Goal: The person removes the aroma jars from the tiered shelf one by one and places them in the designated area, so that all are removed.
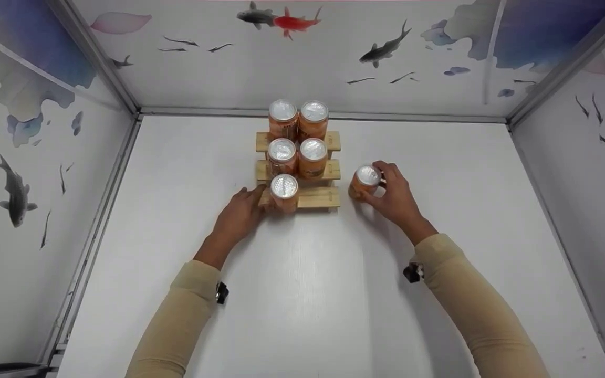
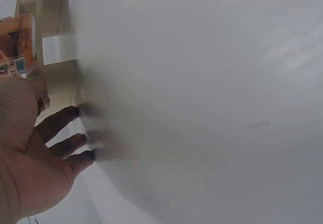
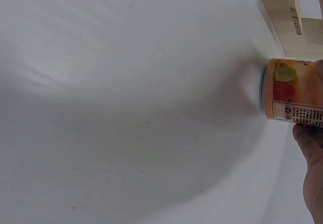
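Fingers of the right hand (image 1: 394,197) curl around an orange can (image 1: 365,182) standing upright on the white table (image 1: 302,294), at about 3 o'clock from the wooden stepped rack (image 1: 299,170) and just beside it. The left hand (image 1: 239,215) lies at 8 o'clock from the rack, thumb against the front can (image 1: 284,192) on the lowest step; in the left wrist view its other fingers (image 2: 60,123) are spread apart, tips on the table. Four more cans (image 1: 298,136) fill the two upper steps.
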Demonstrator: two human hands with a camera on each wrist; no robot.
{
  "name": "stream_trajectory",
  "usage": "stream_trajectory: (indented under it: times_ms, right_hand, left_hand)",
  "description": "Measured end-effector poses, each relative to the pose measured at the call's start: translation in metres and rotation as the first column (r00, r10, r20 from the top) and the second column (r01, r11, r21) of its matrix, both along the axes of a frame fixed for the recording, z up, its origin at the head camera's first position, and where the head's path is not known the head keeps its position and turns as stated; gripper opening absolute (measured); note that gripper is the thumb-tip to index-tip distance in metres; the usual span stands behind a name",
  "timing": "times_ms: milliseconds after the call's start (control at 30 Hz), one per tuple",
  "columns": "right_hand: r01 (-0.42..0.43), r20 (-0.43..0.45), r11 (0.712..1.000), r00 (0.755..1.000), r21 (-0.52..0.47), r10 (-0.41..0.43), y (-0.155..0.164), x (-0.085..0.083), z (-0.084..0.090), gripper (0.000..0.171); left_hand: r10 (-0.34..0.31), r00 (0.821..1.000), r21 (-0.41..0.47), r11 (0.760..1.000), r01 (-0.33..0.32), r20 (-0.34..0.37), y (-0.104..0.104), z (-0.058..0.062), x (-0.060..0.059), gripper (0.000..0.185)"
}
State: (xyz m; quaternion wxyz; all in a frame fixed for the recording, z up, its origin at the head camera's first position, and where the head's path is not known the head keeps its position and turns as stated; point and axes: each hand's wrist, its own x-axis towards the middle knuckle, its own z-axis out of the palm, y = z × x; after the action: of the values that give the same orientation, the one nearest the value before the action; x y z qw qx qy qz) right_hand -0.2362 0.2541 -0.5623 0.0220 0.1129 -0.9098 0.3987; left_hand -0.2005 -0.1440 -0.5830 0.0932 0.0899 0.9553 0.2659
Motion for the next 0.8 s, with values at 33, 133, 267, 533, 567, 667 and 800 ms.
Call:
stream_trajectory:
  times_ms: [33,133,267,533,567,667,800]
  right_hand:
    - [-0.002,-0.002,1.0,1.0,0.004,0.002,0.0,0.0,0.0,0.076]
    - [-0.009,-0.005,1.0,1.0,0.011,0.009,0.001,-0.001,0.001,0.077]
    - [-0.012,-0.007,1.0,1.0,0.022,0.012,0.002,0.0,0.002,0.078]
    - [-0.014,-0.037,0.998,0.999,0.057,0.016,0.005,0.004,0.007,0.075]
    - [-0.015,-0.047,0.998,0.999,0.06,0.018,0.005,0.005,0.009,0.075]
    - [-0.022,-0.085,0.997,0.996,0.075,0.029,0.005,0.005,0.015,0.075]
    - [-0.037,-0.135,0.995,0.99,0.095,0.05,0.001,0.005,0.025,0.074]
  left_hand:
    - [0.002,1.0,0.001,1.0,-0.002,0.001,0.0,0.0,0.0,0.059]
    - [0.005,1.0,0.001,1.0,-0.005,0.0,0.001,0.0,0.0,0.059]
    - [0.01,1.0,0.009,1.0,-0.01,0.001,0.002,0.0,0.0,0.059]
    - [0.002,1.0,0.025,1.0,-0.002,-0.004,0.002,-0.002,0.002,0.058]
    - [-0.001,1.0,0.025,1.0,0.001,-0.005,0.002,-0.002,0.002,0.058]
    - [-0.007,1.0,0.032,0.999,0.007,-0.02,0.001,-0.002,0.003,0.059]
    - [-0.006,0.999,0.036,0.999,0.007,-0.038,-0.001,-0.002,0.002,0.059]
